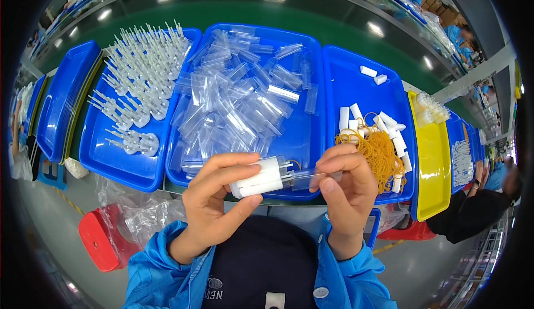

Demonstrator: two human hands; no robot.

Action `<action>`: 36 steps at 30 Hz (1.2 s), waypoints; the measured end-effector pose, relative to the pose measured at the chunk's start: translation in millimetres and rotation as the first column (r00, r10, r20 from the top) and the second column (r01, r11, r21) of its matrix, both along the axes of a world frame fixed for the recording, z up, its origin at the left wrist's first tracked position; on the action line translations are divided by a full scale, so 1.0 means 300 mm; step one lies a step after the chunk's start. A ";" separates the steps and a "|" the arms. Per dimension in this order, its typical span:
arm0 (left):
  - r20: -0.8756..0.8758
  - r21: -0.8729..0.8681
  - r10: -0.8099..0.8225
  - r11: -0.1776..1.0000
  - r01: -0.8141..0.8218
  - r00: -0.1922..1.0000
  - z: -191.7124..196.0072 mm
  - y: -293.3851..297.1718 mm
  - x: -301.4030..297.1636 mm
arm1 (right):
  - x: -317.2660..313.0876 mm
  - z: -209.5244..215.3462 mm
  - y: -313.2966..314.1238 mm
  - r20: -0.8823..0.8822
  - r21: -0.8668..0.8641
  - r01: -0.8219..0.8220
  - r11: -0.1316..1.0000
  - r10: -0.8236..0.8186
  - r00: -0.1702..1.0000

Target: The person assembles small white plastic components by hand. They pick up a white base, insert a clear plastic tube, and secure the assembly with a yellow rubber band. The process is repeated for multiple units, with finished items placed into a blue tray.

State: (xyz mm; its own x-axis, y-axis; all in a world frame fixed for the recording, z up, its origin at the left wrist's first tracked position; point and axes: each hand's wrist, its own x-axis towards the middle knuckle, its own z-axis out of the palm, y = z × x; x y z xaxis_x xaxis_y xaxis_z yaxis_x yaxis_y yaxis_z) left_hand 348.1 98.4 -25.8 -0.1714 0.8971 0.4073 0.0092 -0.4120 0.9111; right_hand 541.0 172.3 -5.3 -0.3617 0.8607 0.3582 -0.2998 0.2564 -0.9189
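My left hand [211, 200] is closed around a bundle of white tubes [260, 178], fingers on top and thumb below. Thin pale pins stick out of the bundle's right end. Between the thumb and fingers of my right hand [349, 189] is a clear plastic sleeve [302, 180], its left end at the pin tips. How far the pins reach into it is hard to see. Beneath both hands lies a blue tray [308, 131] heaped with clear plastic sleeves [236, 94].
Left, a blue tray [95, 156] holds white pronged bases [147, 75]. Right, another blue tray [356, 83] holds white tubes [400, 142] and yellow rubber bands [378, 158]. Beyond it are a yellow tray [431, 170] and a person's dark sleeve [459, 214]. A red stool [100, 242] stands lower left.
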 end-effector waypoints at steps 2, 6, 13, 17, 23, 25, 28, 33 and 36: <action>0.007 -0.005 0.005 1.000 -0.005 1.000 -0.001 0.000 0.003 | -0.006 -0.001 -0.003 0.031 0.024 0.000 1.000 -0.001 1.000; 0.040 -0.057 0.002 0.998 0.000 0.999 0.004 -0.006 0.009 | -0.008 0.000 -0.008 0.042 0.027 -0.001 1.000 -0.001 0.999; 0.007 0.010 0.012 1.000 -0.012 1.000 -0.001 0.001 -0.002 | -0.007 0.024 -0.015 -0.029 -0.120 0.042 0.992 -0.046 0.999; 0.012 0.006 -0.010 1.000 0.010 1.000 0.003 -0.002 0.001 | 0.004 0.009 -0.005 -0.021 -0.156 0.150 0.976 -0.155 0.988; -0.002 0.005 -0.010 1.000 0.010 1.000 0.002 -0.001 -0.001 | -0.013 0.010 -0.009 0.052 -0.174 0.188 0.967 -0.181 0.982; -0.014 0.002 -0.007 1.000 0.007 1.000 0.003 0.001 -0.003 | -0.015 0.017 -0.012 0.074 -0.175 0.182 0.968 -0.171 0.982; -0.003 0.002 0.002 1.000 -0.002 1.000 0.001 0.000 -0.002 | -0.015 0.025 -0.019 0.092 -0.179 0.175 0.968 -0.161 0.983; -0.022 0.005 0.019 1.000 -0.019 1.000 0.000 0.002 0.003 | -0.022 0.031 -0.026 0.099 -0.151 0.214 0.965 -0.201 0.975; -0.038 0.007 0.026 1.000 -0.025 0.999 -0.003 0.002 0.006 | -0.030 0.028 -0.027 0.140 -0.108 0.222 0.969 -0.206 0.968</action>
